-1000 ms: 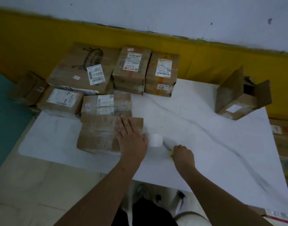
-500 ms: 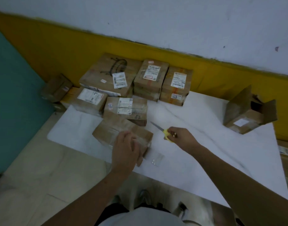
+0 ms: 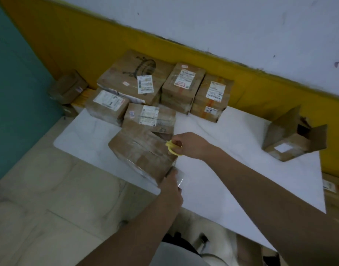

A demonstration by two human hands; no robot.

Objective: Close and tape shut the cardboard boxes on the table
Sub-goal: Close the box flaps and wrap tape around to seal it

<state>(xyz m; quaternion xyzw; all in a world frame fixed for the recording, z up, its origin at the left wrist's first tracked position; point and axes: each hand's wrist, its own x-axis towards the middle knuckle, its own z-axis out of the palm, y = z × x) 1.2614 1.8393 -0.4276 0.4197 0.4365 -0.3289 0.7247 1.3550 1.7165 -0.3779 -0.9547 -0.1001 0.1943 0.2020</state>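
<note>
R hand [image 3: 191, 145]: fingers [image 3: 181, 139] curled tight through the yellow scissors [image 3: 173, 148], handles in the grip. The blades point off the fingertips toward the box [image 3: 141, 152], but are too blurred to make out. That box is the one being worked on. It sits just left of the R fingers, flaps down, with shiny tape bands already across the top.

L hand [image 3: 171, 191]: at the box's near corner, fingers mostly hidden behind the back of the hand. They seem wrapped on the clear tape roll [image 3: 179, 177], held right at the corner. Probably this keeps the strip taut from box to roll so the scissors can snip it cleanly. A slack strip would fold and stick to itself.

The box hangs a bit over the near edge of the counter [image 3: 232, 169], prob. pulled close so both hands reach it w/o stretching.

Beyond the fingers, at the back by the wall, is a stack of labelled boxes [image 3: 182, 87], which look sealed. Well off to the right of the R fingers is an open box [image 3: 287, 143], tipped, flaps splayed (next in line, I'd guess).

Cut looks imminent; after it the tape's loose end needs pressing down.
</note>
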